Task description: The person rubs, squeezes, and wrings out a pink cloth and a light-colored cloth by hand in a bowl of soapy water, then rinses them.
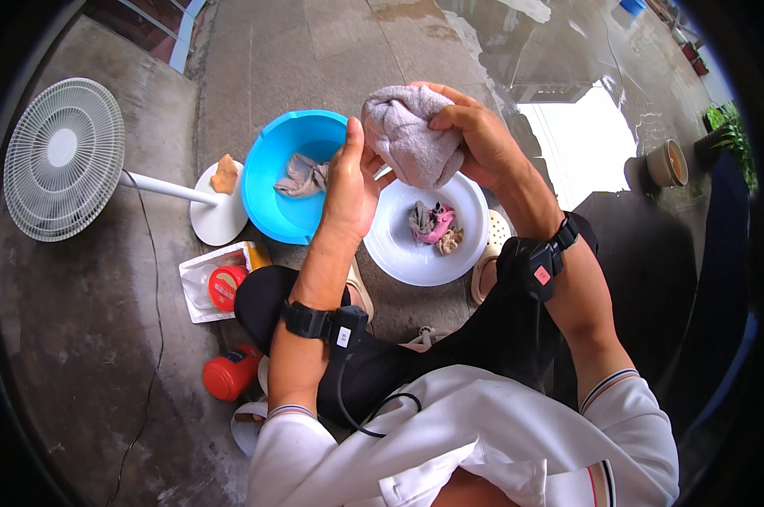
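Note:
A bunched greyish-lilac cloth (414, 136) is held up above the basins. My right hand (474, 130) grips its right side, thumb on the front. Beside its left edge is my left hand (355, 174), thumb raised; its fingers are partly hidden behind the cloth, and whether they grip it is unclear. Below on the left, a blue plastic basin (274, 215) contains a crumpled beige-grey cloth (303, 176). The white basin (388, 256), under the raised cloth, has small grey, pink and beige cloths (438, 225) and a little water in it.
A white standing fan (63, 149) is at the left, its cord trailing across the floor. Near my left knee are an open carton (195, 304) with a red-lidded container and a red bottle (230, 374). Wet paving and a plant pot (666, 163) lie to the right.

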`<state>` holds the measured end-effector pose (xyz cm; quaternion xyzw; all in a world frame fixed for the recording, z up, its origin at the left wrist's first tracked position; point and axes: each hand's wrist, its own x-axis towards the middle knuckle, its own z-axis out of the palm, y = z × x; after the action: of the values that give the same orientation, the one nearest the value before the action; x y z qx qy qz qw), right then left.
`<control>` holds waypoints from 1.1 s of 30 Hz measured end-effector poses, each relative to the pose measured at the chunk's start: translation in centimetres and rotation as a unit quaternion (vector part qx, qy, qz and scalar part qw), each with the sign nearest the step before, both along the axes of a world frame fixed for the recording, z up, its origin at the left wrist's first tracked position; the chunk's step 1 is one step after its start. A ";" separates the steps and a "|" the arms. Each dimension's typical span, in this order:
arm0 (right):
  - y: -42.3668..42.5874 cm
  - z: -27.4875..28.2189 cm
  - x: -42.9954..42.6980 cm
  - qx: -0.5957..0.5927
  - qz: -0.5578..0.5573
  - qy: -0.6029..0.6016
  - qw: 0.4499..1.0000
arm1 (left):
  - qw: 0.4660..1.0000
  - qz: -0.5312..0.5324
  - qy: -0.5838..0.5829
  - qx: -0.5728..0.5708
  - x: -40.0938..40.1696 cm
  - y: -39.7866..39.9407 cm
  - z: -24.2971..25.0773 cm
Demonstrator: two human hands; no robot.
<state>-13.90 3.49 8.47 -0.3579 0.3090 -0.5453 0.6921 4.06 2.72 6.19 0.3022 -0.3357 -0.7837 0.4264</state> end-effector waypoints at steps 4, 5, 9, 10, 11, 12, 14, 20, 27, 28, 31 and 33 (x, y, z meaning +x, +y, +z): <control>0.1 0.7 0.7 0.040 -0.047 -0.053 0.997 | 0.999 -0.006 -0.006 -0.051 0.0 0.1 -0.2; 0.1 0.7 0.9 0.039 -0.047 -0.054 0.997 | 0.999 -0.007 -0.006 -0.052 -0.1 0.1 -0.3; -0.3 -0.4 1.4 0.035 -0.114 0.031 0.992 | 0.996 0.073 -0.020 -0.037 -0.2 0.3 -0.7; -0.5 -0.9 1.3 0.036 -0.144 0.045 0.988 | 0.995 0.093 0.007 -0.021 -0.4 0.2 -0.9; -0.4 -1.3 1.4 0.036 -0.146 0.046 0.988 | 0.995 0.092 0.008 -0.021 -0.7 0.1 -1.0; -0.4 -1.5 2.0 -0.021 -0.207 0.146 0.967 | 0.994 0.108 0.022 -0.020 -0.9 -0.1 -1.3; 0.5 -1.8 3.3 -0.138 -0.269 0.288 0.909 | 0.991 0.124 0.036 -0.019 -0.7 -0.5 -1.8; 0.3 -2.5 6.0 -0.296 -0.267 0.540 0.741 | 0.989 0.146 0.026 0.026 -0.9 -0.8 -3.6; 1.3 -3.1 7.3 -0.335 -0.254 0.540 0.729 | 0.983 0.183 -0.028 -0.002 -0.7 -0.7 -3.1; -0.4 -3.3 6.6 -0.275 -0.250 0.546 0.751 | 0.977 0.206 -0.042 0.019 -1.9 -0.6 -2.1; -1.2 -3.0 6.4 -0.177 -0.253 0.527 0.792 | 0.972 0.223 -0.074 0.013 -1.6 -0.9 -2.2; 2.2 -3.1 8.7 -0.319 -0.261 0.511 0.755 | 0.995 0.090 -0.031 0.008 0.8 -1.2 -3.4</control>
<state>-5.24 5.68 5.40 -0.6886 0.5064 -0.5077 0.1084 4.90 1.56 2.75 0.3592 -0.3141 -0.7346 0.4823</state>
